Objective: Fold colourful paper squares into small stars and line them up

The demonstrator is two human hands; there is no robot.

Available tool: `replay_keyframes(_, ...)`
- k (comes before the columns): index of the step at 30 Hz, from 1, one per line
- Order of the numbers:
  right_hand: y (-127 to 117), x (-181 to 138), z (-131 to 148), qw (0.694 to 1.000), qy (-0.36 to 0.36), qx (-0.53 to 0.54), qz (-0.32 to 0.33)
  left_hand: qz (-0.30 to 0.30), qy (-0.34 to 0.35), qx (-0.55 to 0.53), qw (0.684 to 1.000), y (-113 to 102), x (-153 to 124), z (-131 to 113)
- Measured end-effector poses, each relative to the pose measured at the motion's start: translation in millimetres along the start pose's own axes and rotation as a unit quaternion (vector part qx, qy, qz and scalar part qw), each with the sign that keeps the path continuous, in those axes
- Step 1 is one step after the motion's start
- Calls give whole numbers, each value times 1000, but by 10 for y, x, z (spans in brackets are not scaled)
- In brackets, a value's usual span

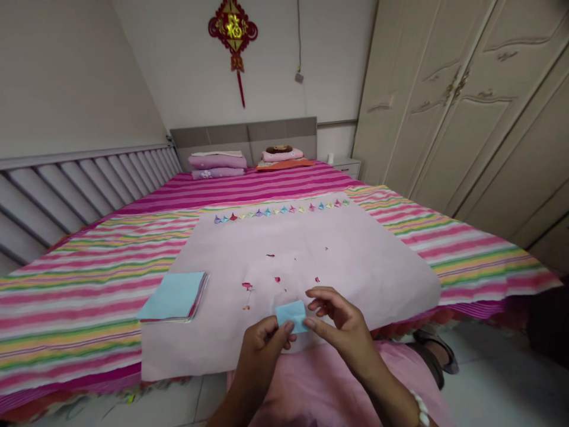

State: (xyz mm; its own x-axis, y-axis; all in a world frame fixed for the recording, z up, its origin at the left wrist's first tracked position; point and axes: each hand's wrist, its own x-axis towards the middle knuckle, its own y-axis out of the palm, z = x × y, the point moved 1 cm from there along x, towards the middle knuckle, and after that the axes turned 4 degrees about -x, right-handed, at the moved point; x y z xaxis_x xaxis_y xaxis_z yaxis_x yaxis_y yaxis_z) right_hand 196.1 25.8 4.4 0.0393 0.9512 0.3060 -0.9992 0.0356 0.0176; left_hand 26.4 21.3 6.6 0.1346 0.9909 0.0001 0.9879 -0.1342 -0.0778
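Observation:
Both my hands hold a small folded light-blue paper (291, 314) just above the near edge of a large pale-pink sheet (355, 267) spread on the bed. My left hand (262, 350) pinches its lower left side. My right hand (338, 323) pinches its right edge with thumb and fingers. A stack of square coloured papers (175, 296), light blue on top, lies to the left on the sheet's corner. A row of several small folded paper shapes (280, 210) in mixed colours lines the sheet's far edge.
Small red paper scraps (247, 286) dot the sheet near my hands. The bed has a striped pink cover (66, 296), folded pillows (217, 164) at the headboard, a wardrobe (466, 101) on the right and a slatted wall panel (66, 190) on the left.

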Motion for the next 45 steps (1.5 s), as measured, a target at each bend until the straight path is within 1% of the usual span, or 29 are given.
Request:
replay_keyframes(2, 17, -37, -6, 999, -38, -7, 1, -18, 12, -27, 999, 32, -14, -9)
replay_keyframes(3, 30, -54, -11, 999, -44, -3, 6, -23, 17, -39, 999, 50, -21, -13)
replay_keyframes(6, 73, -92, -31, 999, -22, 28, 10, -24, 34, -60, 997, 96, -34, -10)
replay_keyframes(9, 107, -112, -36, 999, -6, 49, -3, -18, 57, -64, 996, 117, -33, 15)
replay_keyframes(12, 130, -129, -16, 999, -37, 33, -20, -29, 91, -53, 994, 111, -26, 36)
replay_keyframes(15, 149, -145, 4, 998, -55, 16, -35, -35, 101, -63, 992, 107, -23, 46)
replay_keyframes(20, 168, -153, -14, 996, 24, 76, -28, -18, 63, -122, 990, 128, -29, 104)
replay_keyframes(22, 168, -151, -21, 995, 47, 90, -18, -27, 47, -142, 988, 134, -38, 141)
replay_keyframes(25, 166, -148, -27, 991, 84, 102, 5, -57, 38, -129, 989, 129, -59, 181)
replay_keyframes(29, 169, -144, -48, 984, 127, 119, 22, -63, 59, -84, 993, 102, -96, 190)
replay_keyframes(32, 172, -137, -75, 982, 145, 115, 33, -61, 69, -80, 993, 75, -125, 186)
replay_keyframes(41, 176, -118, -31, 975, 170, 122, 80, -42, 32, -101, 994, 40, -169, 128)
replay_keyframes(45, 173, -104, -25, 973, 173, 132, 80, -7, 6, -133, 991, 3, -140, 105)
